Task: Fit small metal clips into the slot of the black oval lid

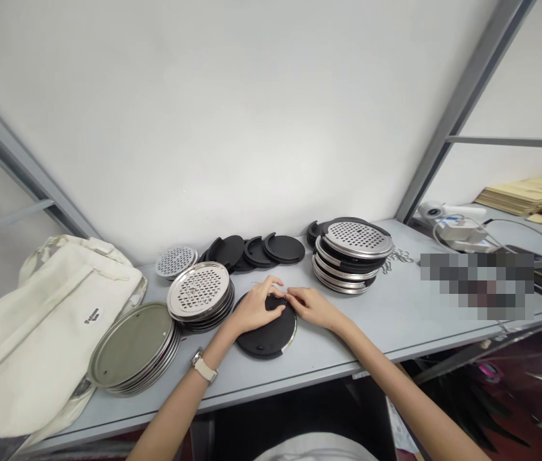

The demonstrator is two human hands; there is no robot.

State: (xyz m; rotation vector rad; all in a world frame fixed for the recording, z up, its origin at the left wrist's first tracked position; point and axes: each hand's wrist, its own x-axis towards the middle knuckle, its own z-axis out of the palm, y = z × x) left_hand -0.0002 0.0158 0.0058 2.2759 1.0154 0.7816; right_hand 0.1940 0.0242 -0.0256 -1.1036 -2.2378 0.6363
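Observation:
A black round disc [263, 336] lies on the table in front of me, a silvery rim showing at its lower right. My left hand [258, 308] is curled over its upper part, thumb on the surface and forefinger arched, gripping the disc. At the disc's upper right edge, my right hand [313, 307] pinches with thumb and forefinger; whatever is between them is too small to make out. Just left stands a stack of round metal grater plates [201, 291]. To the right is a taller stack of grater plates and black rings [357, 240].
Olive-grey round trays [131, 346] are piled at front left, beside a cream canvas bag [50, 339]. Black round lids [285, 248] and a smaller grater plate [175, 261] lie along the wall. Metal hooks [398, 257] lie right of the tall stack, with cables [496, 240] farther right.

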